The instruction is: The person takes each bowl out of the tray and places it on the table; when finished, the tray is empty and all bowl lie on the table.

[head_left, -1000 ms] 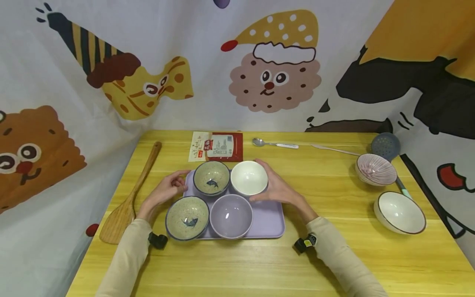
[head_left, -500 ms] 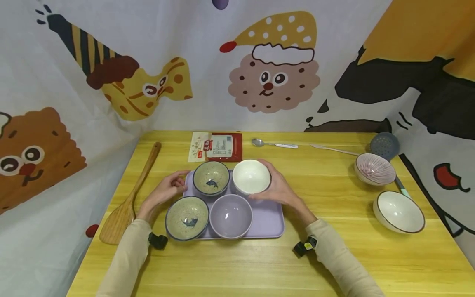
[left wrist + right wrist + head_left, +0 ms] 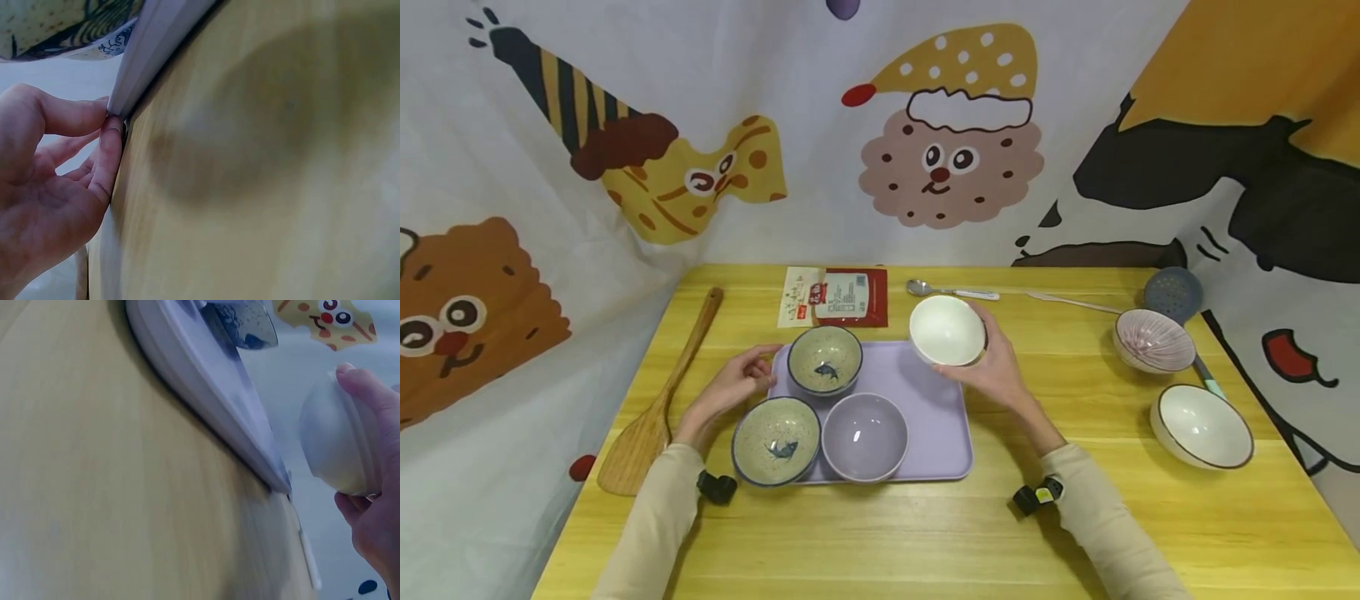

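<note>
White bowl (image 3: 946, 331) is held by the right hand (image 3: 996, 362), raised clear of the tray (image 3: 943, 433) and over its far right corner. The bowl's wall is spanned from the side: thumb laid on the near part, fingers curved round the far part, the hand spread only as wide as the bowl. Its exact tilt cannot be told.

Tray edge is pinched by the left hand (image 3: 733, 385), thumb and finger nearly closed with just the thin rim between them. Right of that pinch, a fish bowl (image 3: 825, 360) is seen; nearer the person, a second fish bowl (image 3: 777, 440), its rim reaching past the tray's edge, with a purple bowl (image 3: 865, 437) just beside it.

Risks, as judged: smooth glaze is gripped from one side only — a slip or tipping could be caused by a loosened thumb. If the raised bowl is swung low beyond the grip, the spoon (image 3: 973, 294) could be knocked. If the tray is jerked by the pinch, the overhanging fish bowl could be shifted and the purple one bumped.
</note>
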`<state>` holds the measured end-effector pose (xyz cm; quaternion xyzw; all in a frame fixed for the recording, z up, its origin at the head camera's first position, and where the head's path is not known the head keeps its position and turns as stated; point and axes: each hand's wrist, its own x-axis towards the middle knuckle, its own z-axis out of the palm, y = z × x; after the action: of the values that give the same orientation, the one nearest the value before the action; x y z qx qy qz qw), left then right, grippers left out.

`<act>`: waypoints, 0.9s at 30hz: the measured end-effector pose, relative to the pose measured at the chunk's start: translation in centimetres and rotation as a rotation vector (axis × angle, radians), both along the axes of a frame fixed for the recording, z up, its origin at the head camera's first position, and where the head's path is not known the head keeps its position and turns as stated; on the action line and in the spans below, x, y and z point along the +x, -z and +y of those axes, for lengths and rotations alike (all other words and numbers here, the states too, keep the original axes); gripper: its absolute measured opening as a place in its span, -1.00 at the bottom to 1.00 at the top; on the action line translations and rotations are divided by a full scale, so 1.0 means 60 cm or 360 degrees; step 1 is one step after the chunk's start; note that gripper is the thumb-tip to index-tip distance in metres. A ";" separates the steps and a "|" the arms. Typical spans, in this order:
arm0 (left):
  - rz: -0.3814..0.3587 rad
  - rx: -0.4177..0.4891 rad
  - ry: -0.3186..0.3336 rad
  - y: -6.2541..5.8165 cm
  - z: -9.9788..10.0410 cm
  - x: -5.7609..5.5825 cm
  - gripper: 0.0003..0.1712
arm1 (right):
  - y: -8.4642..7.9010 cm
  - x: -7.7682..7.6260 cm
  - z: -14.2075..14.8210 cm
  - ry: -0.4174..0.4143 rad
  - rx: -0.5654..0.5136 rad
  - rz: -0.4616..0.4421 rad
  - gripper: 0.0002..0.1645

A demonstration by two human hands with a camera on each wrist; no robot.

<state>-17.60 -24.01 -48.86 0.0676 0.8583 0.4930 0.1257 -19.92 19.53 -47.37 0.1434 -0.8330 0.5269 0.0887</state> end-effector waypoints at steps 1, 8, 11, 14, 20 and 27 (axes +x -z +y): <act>0.0000 -0.0007 -0.0002 0.000 0.000 0.000 -0.29 | -0.002 0.001 0.004 0.0033 -0.0011 0.0007 0.35; -0.0012 -0.0010 0.0005 -0.002 -0.001 0.000 -0.27 | -0.020 0.012 0.032 0.0282 -0.0112 0.0029 0.31; -0.0022 -0.0008 0.0006 -0.002 0.000 0.001 -0.26 | -0.009 0.006 0.057 0.0411 -0.0138 0.0022 0.28; -0.0023 -0.0003 0.0007 -0.001 0.001 0.001 -0.27 | 0.006 -0.002 0.085 0.0522 -0.0143 0.0033 0.27; -0.0005 0.0005 0.0008 0.003 -0.001 -0.002 -0.26 | 0.012 -0.002 0.125 0.0678 -0.0150 0.0017 0.30; 0.0006 0.0013 0.0006 0.004 -0.001 -0.002 -0.27 | 0.012 0.005 0.153 0.0854 -0.0171 -0.0009 0.29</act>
<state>-17.75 -24.06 -49.11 0.0706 0.8563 0.4962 0.1246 -19.62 28.70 -48.10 -0.0889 -0.8123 0.5284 0.2304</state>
